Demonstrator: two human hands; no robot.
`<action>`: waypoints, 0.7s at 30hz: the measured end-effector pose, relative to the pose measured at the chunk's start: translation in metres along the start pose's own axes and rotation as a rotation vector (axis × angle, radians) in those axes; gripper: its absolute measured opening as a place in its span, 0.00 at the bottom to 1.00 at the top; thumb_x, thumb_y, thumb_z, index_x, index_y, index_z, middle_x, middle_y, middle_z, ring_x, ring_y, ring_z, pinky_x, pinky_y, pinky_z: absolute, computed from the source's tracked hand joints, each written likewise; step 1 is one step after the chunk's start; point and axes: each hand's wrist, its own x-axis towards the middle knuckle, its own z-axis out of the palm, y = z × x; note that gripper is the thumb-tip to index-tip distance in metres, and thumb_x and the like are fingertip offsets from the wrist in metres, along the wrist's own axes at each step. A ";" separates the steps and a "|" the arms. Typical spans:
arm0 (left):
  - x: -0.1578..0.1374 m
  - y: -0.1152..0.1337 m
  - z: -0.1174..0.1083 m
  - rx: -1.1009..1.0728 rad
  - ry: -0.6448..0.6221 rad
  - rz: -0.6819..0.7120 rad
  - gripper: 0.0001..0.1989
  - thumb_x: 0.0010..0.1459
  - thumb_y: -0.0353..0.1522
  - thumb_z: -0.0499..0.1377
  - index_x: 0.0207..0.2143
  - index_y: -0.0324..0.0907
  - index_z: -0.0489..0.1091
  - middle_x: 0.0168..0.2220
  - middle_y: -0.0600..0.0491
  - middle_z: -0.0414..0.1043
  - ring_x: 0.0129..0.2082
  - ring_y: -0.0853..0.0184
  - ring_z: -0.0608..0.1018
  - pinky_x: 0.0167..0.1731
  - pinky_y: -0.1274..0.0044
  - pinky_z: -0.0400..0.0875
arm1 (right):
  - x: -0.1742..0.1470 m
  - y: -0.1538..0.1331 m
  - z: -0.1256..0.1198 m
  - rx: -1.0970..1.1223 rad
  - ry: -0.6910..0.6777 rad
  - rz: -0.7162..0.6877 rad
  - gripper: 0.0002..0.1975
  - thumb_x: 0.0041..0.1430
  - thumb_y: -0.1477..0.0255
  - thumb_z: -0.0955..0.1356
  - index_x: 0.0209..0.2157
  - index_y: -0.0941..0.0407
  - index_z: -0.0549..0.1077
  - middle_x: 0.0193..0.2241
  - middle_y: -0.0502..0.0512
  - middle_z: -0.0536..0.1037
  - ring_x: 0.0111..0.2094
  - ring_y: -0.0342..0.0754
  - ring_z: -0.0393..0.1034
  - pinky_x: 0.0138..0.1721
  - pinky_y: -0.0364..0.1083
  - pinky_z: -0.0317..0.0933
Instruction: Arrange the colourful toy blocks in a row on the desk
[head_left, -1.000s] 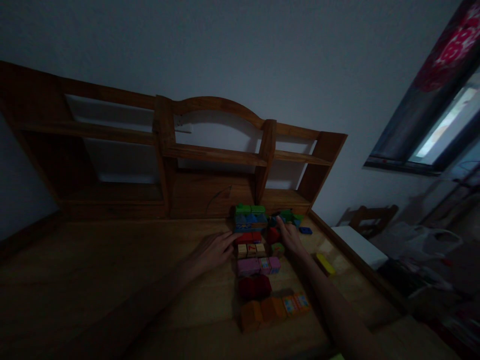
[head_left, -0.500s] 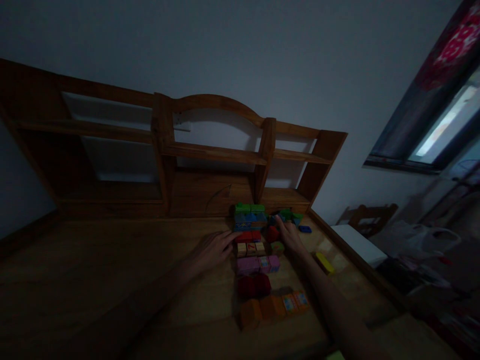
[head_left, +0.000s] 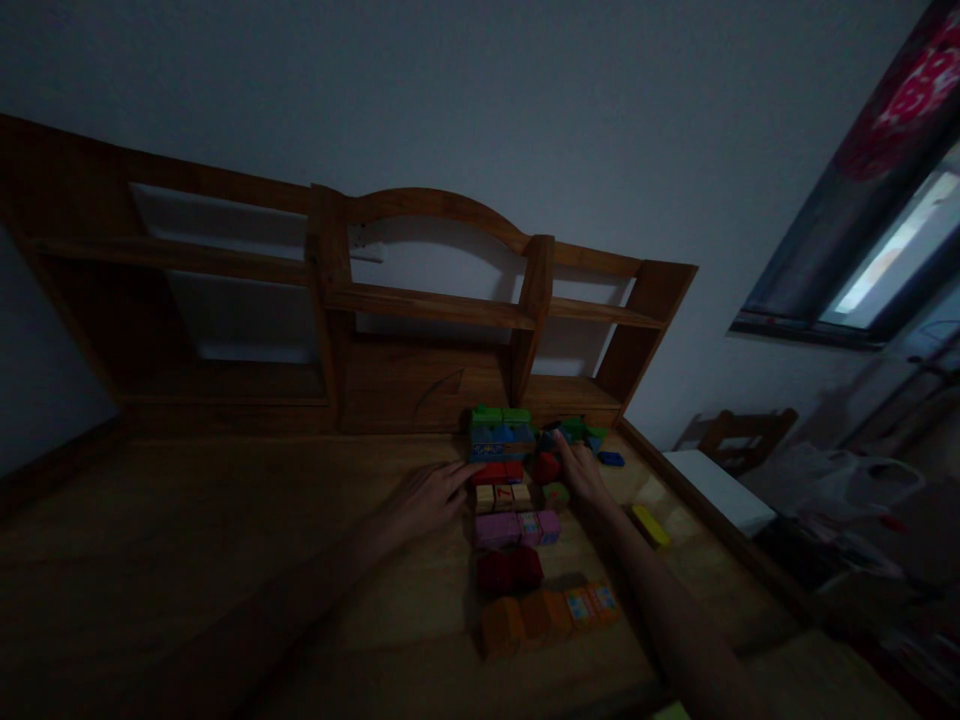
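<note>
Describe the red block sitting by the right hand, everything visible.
The red block looks dark red, rounded rather than square-edged, likely painted wood; the dim light hides any print. It sits on the wooden desk to the right of the red row in the coloured block stack and above a small green-faced block. The right hand lies against its right side, fingers extended past it; whether it is gripped cannot be told.

Two hands on the bench: left (head_left: 424, 497), right (head_left: 583, 476). Blocks in rows: two green (head_left: 499, 415), two blue (head_left: 501, 434), three tan (head_left: 502, 497), three pink (head_left: 517, 527), four orange (head_left: 547, 613). One yellow block (head_left: 649, 524) lies apart, one small blue block (head_left: 611, 459) too.
</note>
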 end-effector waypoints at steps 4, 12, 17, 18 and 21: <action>0.000 -0.001 0.001 -0.008 -0.011 0.000 0.26 0.69 0.33 0.48 0.68 0.55 0.56 0.56 0.50 0.73 0.53 0.61 0.76 0.53 0.67 0.71 | 0.001 0.003 0.002 -0.006 -0.022 0.051 0.33 0.67 0.44 0.56 0.18 0.53 0.64 0.19 0.53 0.67 0.23 0.47 0.58 0.25 0.46 0.52; 0.001 -0.002 0.001 -0.009 -0.021 -0.007 0.26 0.69 0.34 0.48 0.67 0.56 0.56 0.58 0.52 0.72 0.53 0.62 0.76 0.54 0.67 0.71 | 0.001 0.004 0.002 -0.044 -0.011 0.068 0.33 0.65 0.43 0.57 0.17 0.52 0.60 0.17 0.50 0.63 0.22 0.46 0.56 0.24 0.45 0.48; 0.001 -0.001 0.001 -0.005 -0.026 -0.016 0.26 0.69 0.33 0.48 0.67 0.54 0.56 0.58 0.50 0.72 0.54 0.62 0.76 0.54 0.68 0.70 | 0.001 0.001 0.003 -0.057 -0.006 0.046 0.32 0.65 0.43 0.58 0.18 0.53 0.61 0.18 0.51 0.65 0.23 0.45 0.58 0.26 0.45 0.50; 0.000 -0.001 0.001 -0.007 -0.025 -0.016 0.26 0.69 0.33 0.48 0.67 0.54 0.56 0.58 0.50 0.72 0.54 0.62 0.76 0.54 0.68 0.70 | 0.001 0.001 0.003 -0.054 -0.009 0.043 0.32 0.65 0.43 0.58 0.18 0.53 0.61 0.19 0.51 0.66 0.23 0.45 0.59 0.26 0.44 0.50; 0.000 0.000 0.000 -0.012 -0.022 -0.013 0.25 0.69 0.33 0.48 0.67 0.54 0.56 0.58 0.51 0.72 0.54 0.61 0.76 0.54 0.67 0.70 | 0.001 0.001 0.004 -0.051 -0.014 0.036 0.32 0.64 0.42 0.58 0.18 0.53 0.60 0.18 0.51 0.66 0.23 0.46 0.58 0.25 0.45 0.50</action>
